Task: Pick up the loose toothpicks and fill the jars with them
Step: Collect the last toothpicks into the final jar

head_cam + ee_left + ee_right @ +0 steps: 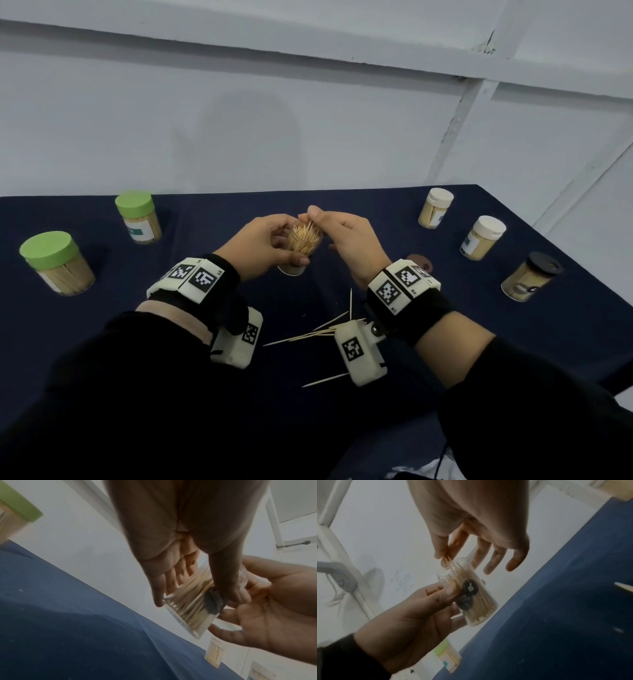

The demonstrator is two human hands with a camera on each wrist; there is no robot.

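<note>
Your left hand (260,245) was wrapped round the open jar (303,245), holding it tilted above the middle of the tabletop (445,342). Your right hand (346,236) had thumb and forefinger pinched on a few toothpicks at the jar's mouth, the other fingers spread loose. In the right wrist view the pinched toothpicks (447,561) were already entering among those packed inside.

To do this step well, you would have wanted the jar steady and leaning toward the feeding hand, the sticks kept parallel to those already in, and the pinch released only once their tips were well below the rim; the jar looked nearly full, so forcing them risked a splayed bundle.

More loose toothpicks (308,337) lay on the cloth near the front edge, between your wrists. Toward the left edge stood two green-lidded jars (51,262), and toward the right edge two white-lidded jars (484,236) and a dark-lidded jar (531,275), all capped.
</note>
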